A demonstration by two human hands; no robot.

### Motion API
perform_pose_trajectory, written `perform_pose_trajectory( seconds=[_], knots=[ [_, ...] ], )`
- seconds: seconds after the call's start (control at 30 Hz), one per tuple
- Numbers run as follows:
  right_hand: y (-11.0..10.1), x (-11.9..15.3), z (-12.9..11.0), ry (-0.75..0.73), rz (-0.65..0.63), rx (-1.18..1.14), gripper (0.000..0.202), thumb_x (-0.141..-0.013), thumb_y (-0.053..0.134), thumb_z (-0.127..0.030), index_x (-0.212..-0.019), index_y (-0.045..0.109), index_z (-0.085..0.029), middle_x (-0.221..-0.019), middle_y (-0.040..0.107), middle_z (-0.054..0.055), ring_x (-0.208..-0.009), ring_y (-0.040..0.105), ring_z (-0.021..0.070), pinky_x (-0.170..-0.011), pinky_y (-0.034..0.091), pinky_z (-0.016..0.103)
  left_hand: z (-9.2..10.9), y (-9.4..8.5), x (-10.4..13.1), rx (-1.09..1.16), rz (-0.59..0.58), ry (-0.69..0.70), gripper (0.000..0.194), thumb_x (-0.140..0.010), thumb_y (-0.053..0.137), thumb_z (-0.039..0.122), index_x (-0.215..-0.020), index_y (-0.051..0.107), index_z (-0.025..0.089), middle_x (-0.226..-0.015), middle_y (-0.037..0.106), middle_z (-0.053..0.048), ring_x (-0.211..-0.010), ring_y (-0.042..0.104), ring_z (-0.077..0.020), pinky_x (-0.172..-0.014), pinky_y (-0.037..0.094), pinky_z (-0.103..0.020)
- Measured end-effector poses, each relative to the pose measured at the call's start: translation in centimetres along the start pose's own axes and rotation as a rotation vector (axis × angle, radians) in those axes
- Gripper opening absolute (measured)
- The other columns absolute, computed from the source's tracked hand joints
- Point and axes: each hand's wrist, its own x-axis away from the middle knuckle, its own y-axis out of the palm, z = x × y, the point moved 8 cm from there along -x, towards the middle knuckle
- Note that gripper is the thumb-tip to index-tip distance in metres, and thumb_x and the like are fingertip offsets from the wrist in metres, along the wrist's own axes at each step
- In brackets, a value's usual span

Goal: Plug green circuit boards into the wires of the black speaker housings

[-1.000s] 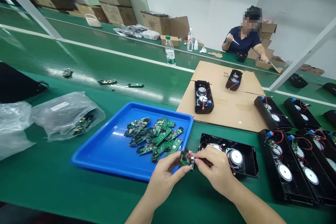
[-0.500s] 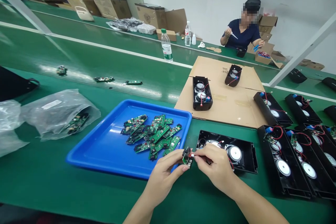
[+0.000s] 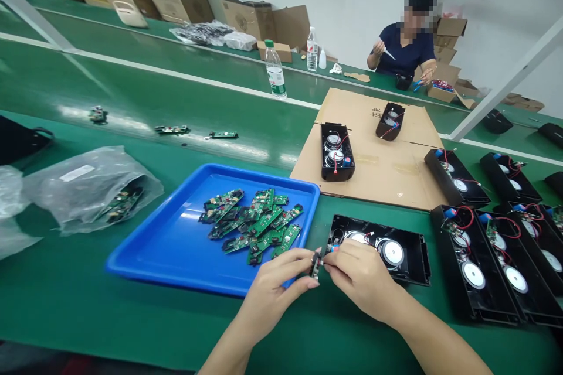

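My left hand [image 3: 279, 290] pinches a small green circuit board [image 3: 315, 268], turned nearly edge-on, just off the front right corner of the blue tray [image 3: 145, 258]. Closed at the board's right side, my right hand [image 3: 367, 272] grips a small white wire connector [image 3: 322, 262], mostly hidden by the fingertips. Whether the connector is seated in the board I cannot tell. Behind the right hand lies an open black speaker housing [image 3: 413, 261] with two round white-backed speakers. A pile of green circuit boards [image 3: 264, 222] fills the right part of the tray.
More speaker housings [image 3: 472, 275] with red wires line the right side. Two housings stand on a cardboard sheet [image 3: 387, 179]. A plastic bag [image 3: 97, 187] holding boards lies left. Beyond are a water bottle [image 3: 275, 73] and a co-worker [image 3: 404, 41] holding small tools.
The circuit board has turned more edge-on between my hands, and the right fingers have closed in against it. The view has shifted slightly. The co-worker's lower hand has moved left.
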Motion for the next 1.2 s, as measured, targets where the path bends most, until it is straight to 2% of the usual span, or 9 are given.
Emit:
perform_pose_trajectory(
  seconds=[0.17, 0.27, 0.47, 0.6, 0.77, 0.83, 0.97, 1.1, 1.2],
  knots=[
    [0.6, 0.1, -0.1, -0.008, -0.023, 0.011, 0.037, -0.098, 0.032, -0.020, -0.077, 0.062, -0.013, -0.064, 0.061, 0.006, -0.057, 0.050, 0.0147, -0.052, 0.042, 0.026, -1.0, 0.5, 0.1, 0.045, 0.020, -0.102, 0.014, -0.076, 0.063, 0.028, -0.069, 0.071, 0.019, -0.076, 0.072, -0.005, -0.068, 0.066, -0.0180, -0.063, 0.055, -0.024],
    [-0.5, 0.2, 0.4, 0.027, -0.077, 0.003, 0.035, -0.098, 0.033, -0.024, -0.083, 0.063, -0.014, -0.071, 0.064, 0.006, -0.064, 0.054, 0.0165, -0.059, 0.046, 0.029, -2.4, 1.5, 0.7, 0.169, 0.022, -0.274, 0.020, -0.072, 0.066, 0.033, -0.084, 0.072, 0.019, -0.087, 0.073, -0.007, -0.071, 0.067, -0.0200, -0.060, 0.058, -0.025],
    [-6.3, 3.9, 6.8, 0.437, -0.055, -0.033, 0.021, -0.094, 0.040, -0.016, -0.092, 0.062, -0.019, -0.087, 0.068, 0.005, -0.079, 0.063, 0.0163, -0.070, 0.050, 0.027, -3.8, 3.3, 2.7, 0.331, -0.004, -0.520, 0.035, -0.071, 0.066, 0.040, -0.099, 0.070, 0.019, -0.093, 0.075, -0.009, -0.079, 0.070, -0.0232, -0.069, 0.058, -0.029],
    [-5.6, 7.0, 9.6, 0.617, -0.228, 0.080, 0.022, -0.087, 0.046, -0.009, -0.083, 0.066, -0.019, -0.080, 0.069, 0.003, -0.073, 0.065, 0.0171, -0.065, 0.049, 0.027, -4.1, 5.5, 2.7, 0.368, -0.155, -0.575, 0.038, -0.073, 0.065, 0.043, -0.103, 0.068, 0.020, -0.097, 0.074, -0.010, -0.076, 0.069, -0.0232, -0.065, 0.059, -0.030],
    [-3.3, 7.5, 8.0, 0.451, -0.468, 0.077, 0.040, -0.083, 0.045, 0.000, -0.105, 0.067, -0.025, -0.097, 0.064, 0.004, -0.075, 0.063, 0.0137, -0.064, 0.049, 0.024, -3.2, 7.3, 1.5, 0.448, -0.147, -0.629, 0.034, -0.073, 0.065, 0.041, -0.098, 0.065, 0.019, -0.084, 0.074, -0.006, -0.075, 0.069, -0.0215, -0.069, 0.059, -0.030],
    [-3.0, 7.6, 7.3, 0.363, -0.507, 0.087, 0.037, -0.084, 0.048, -0.001, -0.101, 0.069, -0.025, -0.098, 0.062, 0.004, -0.075, 0.062, 0.0143, -0.061, 0.048, 0.024, -2.6, 7.6, 1.1, 0.447, -0.125, -0.661, 0.032, -0.072, 0.066, 0.038, -0.097, 0.064, 0.018, -0.083, 0.073, -0.005, -0.076, 0.070, -0.0218, -0.072, 0.059, -0.031],
    [-3.5, 7.3, 7.0, 0.270, -0.302, 0.011, 0.025, -0.089, 0.048, -0.010, -0.087, 0.071, -0.019, -0.097, 0.065, 0.008, -0.086, 0.061, 0.0188, -0.070, 0.050, 0.030, -2.0, 8.1, 0.4, 0.469, -0.109, -0.713, 0.035, -0.070, 0.067, 0.036, -0.098, 0.062, 0.017, -0.088, 0.074, -0.006, -0.081, 0.071, -0.0239, -0.072, 0.060, -0.033],
    [-3.7, 7.4, 7.9, 0.347, -0.045, -0.227, 0.022, -0.093, 0.047, -0.019, -0.086, 0.068, -0.018, -0.080, 0.069, 0.004, -0.076, 0.061, 0.0156, -0.070, 0.051, 0.029, -2.1, 8.6, -0.2, 0.451, -0.065, -0.689, 0.032, -0.072, 0.063, 0.035, -0.098, 0.061, 0.016, -0.091, 0.074, -0.006, -0.082, 0.071, -0.0242, -0.074, 0.061, -0.034],
    [-3.3, 7.3, 7.7, 0.325, -0.002, -0.246, 0.025, -0.094, 0.047, -0.025, -0.082, 0.068, -0.018, -0.075, 0.069, 0.004, -0.070, 0.060, 0.0152, -0.066, 0.049, 0.029, -2.2, 8.8, -0.5, 0.393, -0.014, -0.637, 0.029, -0.075, 0.060, 0.034, -0.098, 0.061, 0.016, -0.091, 0.074, -0.007, -0.081, 0.072, -0.0242, -0.074, 0.061, -0.035]
  ],
)
